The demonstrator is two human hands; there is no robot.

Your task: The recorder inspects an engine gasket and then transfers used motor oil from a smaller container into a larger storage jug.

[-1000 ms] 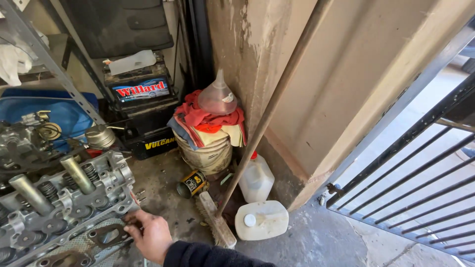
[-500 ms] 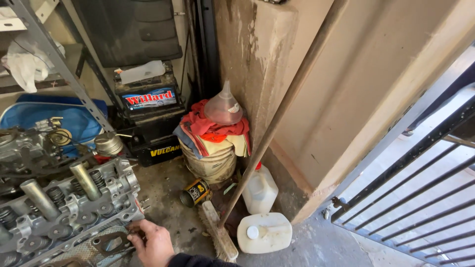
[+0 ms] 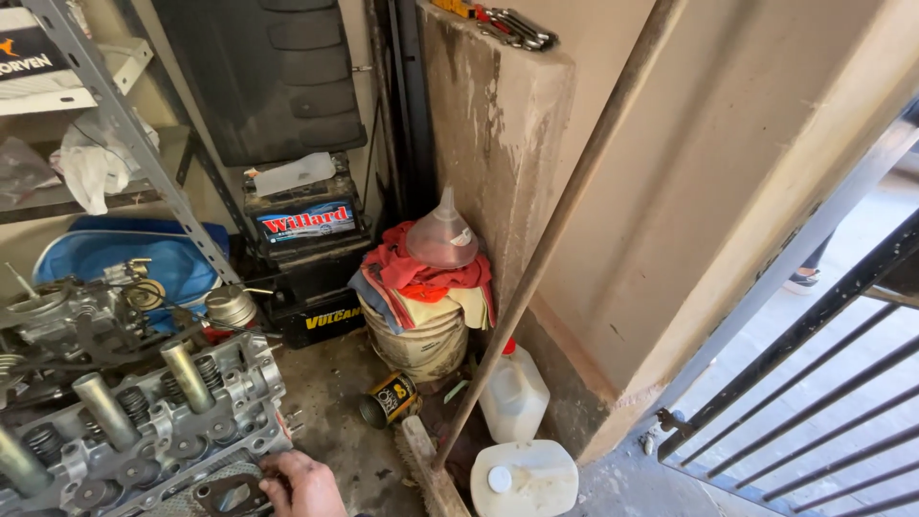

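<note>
At the bottom edge of the head view, my right hand [image 3: 304, 483] curls its fingers on a dark flat gasket [image 3: 225, 496]. The gasket lies against the near end of a grey metal cylinder head [image 3: 144, 431] with valve springs and tubes. More engine parts [image 3: 67, 321] lie behind it. My left hand is out of view.
Two stacked car batteries [image 3: 306, 215] stand by a rag-filled bucket [image 3: 421, 349] topped with a clear funnel [image 3: 442, 235]. A can [image 3: 391, 397], two white jugs [image 3: 514, 393] [image 3: 525, 477] and a leaning broom [image 3: 555, 230] crowd the corner. A barred gate [image 3: 814, 383] is on the right and a metal shelf [image 3: 124, 124] on the left.
The view has tilted up toward the wall, so my hand sits lower in the frame. It stays on the gasket at the cylinder head.
</note>
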